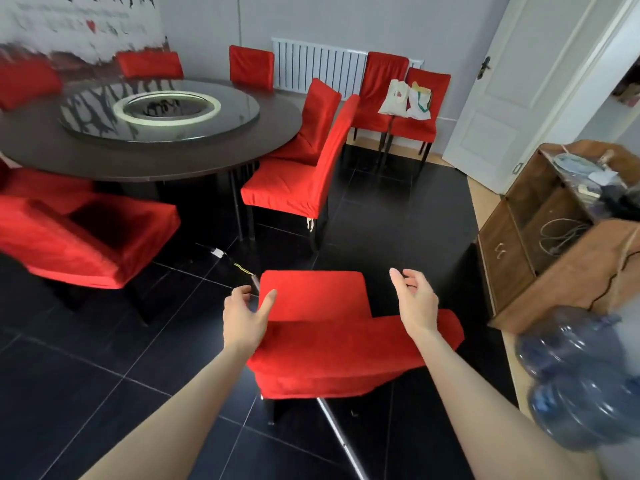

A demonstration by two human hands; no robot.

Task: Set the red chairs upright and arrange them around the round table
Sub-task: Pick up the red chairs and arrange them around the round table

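A red covered chair (332, 344) lies tipped over on the black tile floor right in front of me, its backrest pointing away. My left hand (246, 317) is at the left edge of that backrest, fingers relaxed, thumb against the fabric. My right hand (414, 301) hovers just past the backrest's right edge, fingers loosely spread, holding nothing. Another red chair (86, 237) lies on its side at the left. The round dark table (145, 140) carries a glass turntable. Several red chairs stand upright around it, the nearest one (301, 181) at its right side.
Two red chairs (401, 98) with white bags on them stand by the radiator at the back wall. A wooden cabinet (554, 244) stands at the right, with large blue water bottles (578, 375) in front of it. A cable (235, 265) lies on the floor. A white door (512, 91) is open.
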